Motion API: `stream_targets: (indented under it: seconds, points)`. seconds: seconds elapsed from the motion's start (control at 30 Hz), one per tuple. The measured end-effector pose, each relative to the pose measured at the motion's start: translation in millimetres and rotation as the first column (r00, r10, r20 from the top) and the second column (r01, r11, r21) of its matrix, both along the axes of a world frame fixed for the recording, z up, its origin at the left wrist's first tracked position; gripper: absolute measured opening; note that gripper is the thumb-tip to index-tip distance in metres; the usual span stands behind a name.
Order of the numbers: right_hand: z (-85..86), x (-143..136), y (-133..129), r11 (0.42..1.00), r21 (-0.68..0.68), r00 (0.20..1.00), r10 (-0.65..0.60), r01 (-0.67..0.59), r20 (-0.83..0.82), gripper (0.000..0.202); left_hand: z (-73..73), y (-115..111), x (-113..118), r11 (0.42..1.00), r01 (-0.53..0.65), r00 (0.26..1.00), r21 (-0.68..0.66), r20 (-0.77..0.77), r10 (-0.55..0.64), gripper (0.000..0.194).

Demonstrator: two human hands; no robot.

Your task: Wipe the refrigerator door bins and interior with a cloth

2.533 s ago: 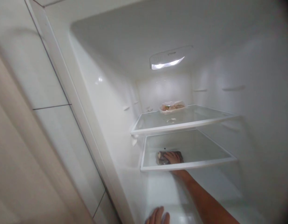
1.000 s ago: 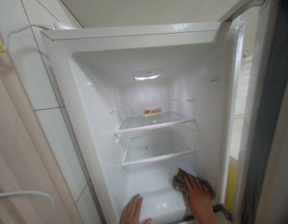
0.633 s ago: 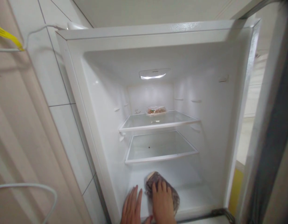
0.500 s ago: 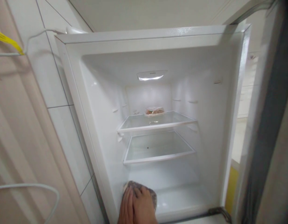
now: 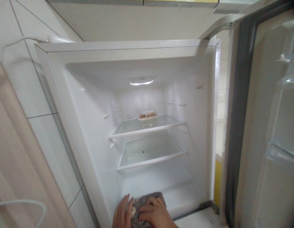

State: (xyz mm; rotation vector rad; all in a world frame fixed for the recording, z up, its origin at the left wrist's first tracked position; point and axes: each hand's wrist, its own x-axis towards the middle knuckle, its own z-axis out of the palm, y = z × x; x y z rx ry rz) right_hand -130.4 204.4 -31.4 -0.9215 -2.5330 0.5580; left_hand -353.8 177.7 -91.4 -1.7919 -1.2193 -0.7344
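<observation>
At the bottom of the open fridge, a mottled grey-brown cloth (image 5: 147,200) lies bunched near the floor at the left front. My right hand (image 5: 157,212) is on top of it, fingers bent and gripping it. Along its left edge, my left hand (image 5: 122,212) rests with fingers stretched out, close to the fridge's left inner wall (image 5: 99,152). The wrists and the lower part of the cloth are cut off by the picture's bottom edge.
Two glass shelves sit above my hands, an upper shelf (image 5: 123,128) and a lower shelf (image 5: 158,148). A wrapped food tray (image 5: 148,115) stands on the upper one. The fridge door (image 5: 263,126) hangs open at right; a pinkish curtain (image 5: 20,152) is at left.
My hands have moved apart: the right one has shifted right with the cloth, and the left lies at its side. The view has turned right, showing more of the door.
</observation>
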Motion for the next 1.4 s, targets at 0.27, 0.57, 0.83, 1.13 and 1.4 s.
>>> stream_targets:
  seconds: [0.27, 0.57, 0.83, 1.13, 1.4]
  points:
    - [-28.5, 121.9, -4.6, 0.789, 0.206, 0.789, -0.606, 0.579, 0.104, 0.064, 15.0, -0.4, 6.9, 0.998, -0.012, 0.995, 0.063, -0.098, 0.018, 0.065]
    - [3.0, 97.5, 32.6, 0.533, 0.356, 0.505, -0.845, 0.767, 0.177, 0.051, 3.7, 1.5, 5.1, 0.999, 0.042, 0.995, 0.024, -0.089, -0.040, 0.049]
    - [21.9, -50.3, 51.5, 0.877, 0.139, 0.866, -0.477, 0.459, 0.152, 0.040, 0.8, 4.0, 7.1, 0.999, 0.034, 0.999, 0.016, -0.027, -0.033, 0.065]
    - [26.4, -63.3, 58.5, 0.995, 0.057, 0.995, -0.082, 0.086, -0.061, 0.035, -15.0, 4.5, 6.5, 0.999, -0.007, 0.998, -0.044, 0.055, 0.009, 0.066]
    - [-6.0, 51.0, 98.0, 0.669, 0.235, 0.671, -0.737, 0.705, 0.083, 0.051, -11.2, 0.8, 2.1, 0.998, 0.007, 1.000, -0.064, -0.029, -0.009, 0.057]
